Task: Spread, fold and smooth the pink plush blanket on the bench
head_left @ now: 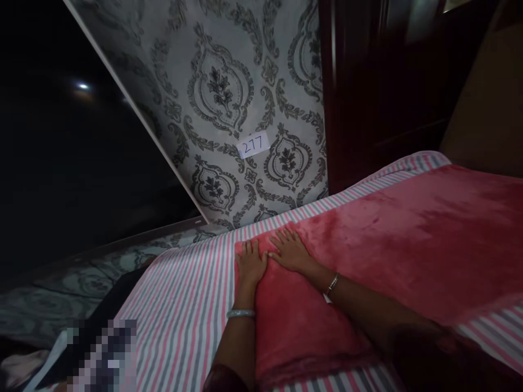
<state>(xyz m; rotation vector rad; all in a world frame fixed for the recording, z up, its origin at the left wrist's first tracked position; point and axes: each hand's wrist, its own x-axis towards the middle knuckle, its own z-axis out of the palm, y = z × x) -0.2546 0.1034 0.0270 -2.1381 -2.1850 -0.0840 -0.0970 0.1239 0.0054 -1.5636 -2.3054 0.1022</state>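
Observation:
A red plush blanket [408, 239] lies spread over a bed covered with a pink, grey and white striped sheet [183, 305]. My left hand [250, 264] rests flat on the blanket's near left corner, fingers stretched out, a pale bangle on the wrist. My right hand [291, 251] lies flat beside it on the blanket, fingers spread, a thin bracelet on the wrist. The two hands touch at the thumbs. Neither hand holds anything.
A grey damask-patterned panel [229, 92] with a white label reading 277 [253, 145] leans beyond the bed. Dark wooden furniture [379, 81] stands at the back right. A patterned surface [61, 283] runs along the left. A blurred patch sits at the lower left.

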